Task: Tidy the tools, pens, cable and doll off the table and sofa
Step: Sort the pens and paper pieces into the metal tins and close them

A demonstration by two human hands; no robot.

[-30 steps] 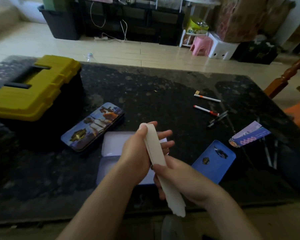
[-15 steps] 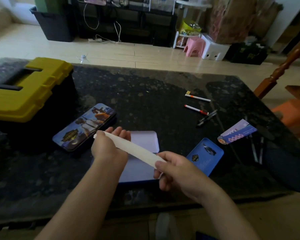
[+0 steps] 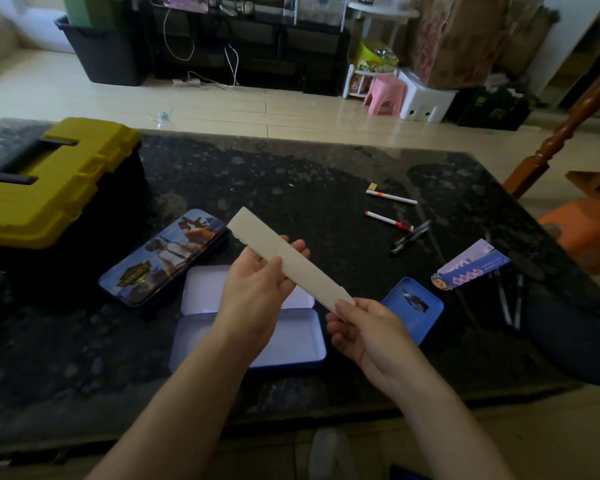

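A long white paper strip (image 3: 257,233) is held over the dark stone table (image 3: 291,174). My left hand (image 3: 257,282) grips its middle and my right hand (image 3: 364,327) pinches its near end. Below my hands lies an open blue pencil tin (image 3: 291,344) with a pale inside. A closed tin with a game picture (image 3: 163,258) lies to its left. Two white pens with red marks (image 3: 392,197) (image 3: 388,220) and dark pens (image 3: 409,237) lie at the right. A yellow toolbox (image 3: 49,181) stands at the far left.
A small blue tin lid (image 3: 416,306) and a purple bookmark card (image 3: 471,265) lie right of my hands, with more dark pens (image 3: 510,303) beside a dark cushion (image 3: 575,334). A wooden post (image 3: 565,133) rises at the right. Stools and bins stand on the floor beyond.
The strip has turned from nearly upright to slanting from upper left to lower right. My left hand slid from its far end to its middle; my right hand keeps the near end.
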